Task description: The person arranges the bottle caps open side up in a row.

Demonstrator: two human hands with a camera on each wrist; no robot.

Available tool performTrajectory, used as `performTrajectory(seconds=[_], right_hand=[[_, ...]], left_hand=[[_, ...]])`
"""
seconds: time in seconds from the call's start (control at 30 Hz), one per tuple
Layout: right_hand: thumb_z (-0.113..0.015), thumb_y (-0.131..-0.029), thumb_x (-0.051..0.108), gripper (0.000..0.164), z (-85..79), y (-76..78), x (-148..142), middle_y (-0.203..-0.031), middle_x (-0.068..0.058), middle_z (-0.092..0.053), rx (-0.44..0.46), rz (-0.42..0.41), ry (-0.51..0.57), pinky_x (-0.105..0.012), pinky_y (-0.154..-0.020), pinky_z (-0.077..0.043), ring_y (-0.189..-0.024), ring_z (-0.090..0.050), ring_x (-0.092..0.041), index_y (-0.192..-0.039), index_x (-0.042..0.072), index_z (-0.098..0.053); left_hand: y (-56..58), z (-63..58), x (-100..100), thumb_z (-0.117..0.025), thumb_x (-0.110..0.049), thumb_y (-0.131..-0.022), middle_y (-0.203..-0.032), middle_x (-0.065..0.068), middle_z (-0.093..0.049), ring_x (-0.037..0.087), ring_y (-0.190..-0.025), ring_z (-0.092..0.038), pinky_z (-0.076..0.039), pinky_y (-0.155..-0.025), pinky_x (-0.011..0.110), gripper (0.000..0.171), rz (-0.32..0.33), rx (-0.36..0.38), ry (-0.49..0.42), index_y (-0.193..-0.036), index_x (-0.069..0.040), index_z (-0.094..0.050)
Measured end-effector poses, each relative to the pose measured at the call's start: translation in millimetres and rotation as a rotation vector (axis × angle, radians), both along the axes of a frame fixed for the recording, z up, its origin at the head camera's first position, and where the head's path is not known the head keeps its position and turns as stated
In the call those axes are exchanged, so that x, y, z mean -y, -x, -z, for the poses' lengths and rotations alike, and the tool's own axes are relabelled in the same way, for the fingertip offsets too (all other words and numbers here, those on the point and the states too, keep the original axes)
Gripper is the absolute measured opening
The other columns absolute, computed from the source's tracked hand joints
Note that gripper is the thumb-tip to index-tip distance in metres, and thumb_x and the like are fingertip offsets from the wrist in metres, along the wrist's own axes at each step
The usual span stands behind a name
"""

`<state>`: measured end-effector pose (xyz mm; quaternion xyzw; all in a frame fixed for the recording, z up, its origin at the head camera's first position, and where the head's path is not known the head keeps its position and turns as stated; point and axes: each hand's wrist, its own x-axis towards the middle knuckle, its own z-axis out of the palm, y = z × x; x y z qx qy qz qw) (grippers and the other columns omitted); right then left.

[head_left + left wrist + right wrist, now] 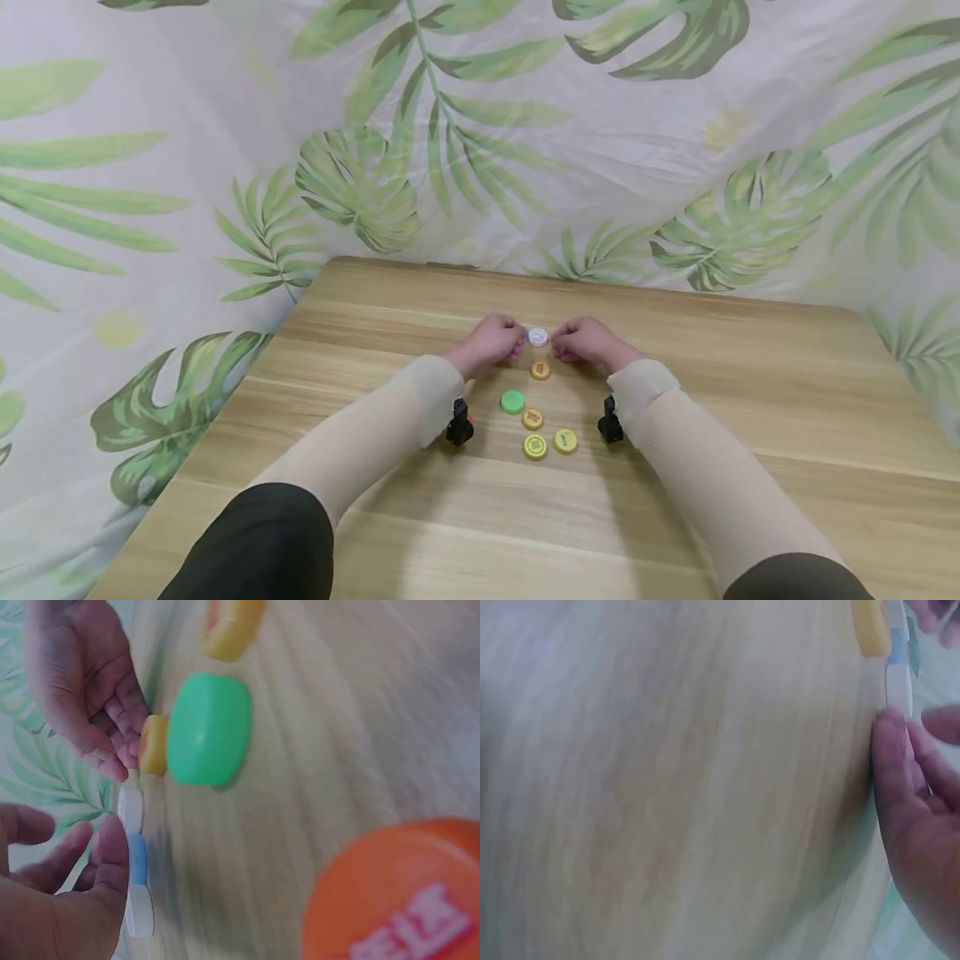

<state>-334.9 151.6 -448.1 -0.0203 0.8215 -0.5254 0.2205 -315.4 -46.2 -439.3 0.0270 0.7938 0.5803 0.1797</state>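
At the back of the table, both hands flank a white bottle cap (537,337). My left hand (495,337) is on its left, with thumb and fingers apart in the left wrist view. Beside those fingers stand a blue cap (138,859) and another white cap (140,911) in a row; whether they touch, I cannot tell. My right hand (588,340) is on the right. Its fingertips (889,731) are at the white cap's edge, the thumb held away. A yellow-orange cap (540,370) lies just in front of the white one.
Nearer the front lie a green cap (513,402), an orange-yellow cap (532,418) and two yellow caps (535,447). An orange cap (390,900) with pink-white print sits under the left wrist. The wooden table (750,375) meets a leaf-patterned cloth (480,125) behind.
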Motion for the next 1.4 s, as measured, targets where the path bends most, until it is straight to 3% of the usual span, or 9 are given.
performTrajectory(seconds=[0.17, 0.33, 0.53, 0.73, 0.97, 1.17, 1.4], right_hand=[[-0.061, -0.096, -0.002, 0.029, -2.6, -2.5, -7.6, -0.098, -0.012, -0.068, 0.023, -0.127, -0.051, -0.025, -0.079, -0.058, -0.081, -0.065, -0.012, -0.121, -0.014, -0.061], [-0.069, -0.093, 0.0, 0.032, -4.0, -6.3, -9.8, -0.104, -0.011, -0.068, 0.041, -0.199, -0.088, -0.027, -0.083, -0.057, -0.085, -0.065, -0.013, -0.122, -0.011, -0.062], [-0.072, -0.088, -0.003, 0.035, -3.9, -12.5, -8.5, -0.107, -0.013, -0.068, 0.001, -0.233, -0.128, -0.025, -0.079, -0.055, -0.089, -0.062, -0.015, -0.121, -0.009, -0.062], [-0.076, -0.082, -0.002, 0.027, -4.8, -21.8, 2.9, -0.093, -0.006, -0.065, -0.155, -0.298, -0.25, -0.022, -0.067, -0.049, -0.078, -0.056, -0.013, -0.108, -0.003, -0.066], [-0.078, -0.083, 0.0, 0.023, -6.6, -26.2, 5.9, -0.089, -0.006, -0.064, -0.204, -0.283, -0.298, -0.022, -0.064, -0.048, -0.074, -0.055, -0.013, -0.103, -0.003, -0.067], [-0.074, -0.088, 0.005, 0.026, -8.0, -22.8, -0.2, -0.095, -0.008, -0.067, -0.171, -0.267, -0.226, -0.022, -0.071, -0.052, -0.082, -0.06, -0.013, -0.111, -0.005, -0.067], [-0.066, -0.098, 0.008, 0.026, -7.9, -15.1, -7.3, -0.106, -0.015, -0.069, -0.094, -0.169, -0.114, -0.03, -0.083, -0.059, -0.09, -0.067, -0.019, -0.118, -0.009, -0.064]], left_hand=[[-5.8, -0.4, -2.2, -0.05, -0.009, -0.104, -0.081, 0.01, -0.06, 0.016, -0.071, -0.056, -0.054, -0.067, 0.025, 0.022, 0.124, -0.023, 0.145, -0.101, 0.009, -0.062], [-7.4, -0.8, -6.0, -0.053, -0.007, -0.104, -0.085, 0.011, -0.065, 0.018, -0.075, -0.06, -0.058, -0.071, 0.028, 0.021, 0.17, 0.009, 0.216, -0.111, 0.008, -0.065], [-7.7, 0.1, -9.8, -0.054, -0.001, -0.099, -0.084, 0.012, -0.065, 0.018, -0.073, -0.063, -0.061, -0.072, 0.027, 0.02, 0.212, 0.089, 0.177, -0.113, 0.011, -0.064], [-6.1, 0.2, -10.9, -0.054, 0.001, -0.098, -0.083, 0.012, -0.065, 0.019, -0.073, -0.065, -0.061, -0.073, 0.028, 0.016, 0.201, 0.102, 0.175, -0.107, 0.01, -0.065], [-2.5, 0.8, -12.9, -0.055, 0.0, -0.098, -0.083, 0.011, -0.065, 0.018, -0.073, -0.064, -0.061, -0.073, 0.028, 0.012, 0.23, 0.108, 0.145, -0.096, 0.007, -0.065], [2.6, 1.3, -12.9, -0.055, 0.001, -0.1, -0.086, 0.011, -0.063, 0.019, -0.076, -0.063, -0.058, -0.072, 0.027, 0.013, 0.203, 0.132, 0.088, -0.106, 0.009, -0.062], [8.1, -2.0, -15.9, -0.055, -0.003, -0.103, -0.093, 0.013, -0.064, 0.019, -0.08, -0.061, -0.06, -0.08, 0.031, 0.024, 0.153, 0.08, 0.046, -0.121, 0.011, -0.063]])
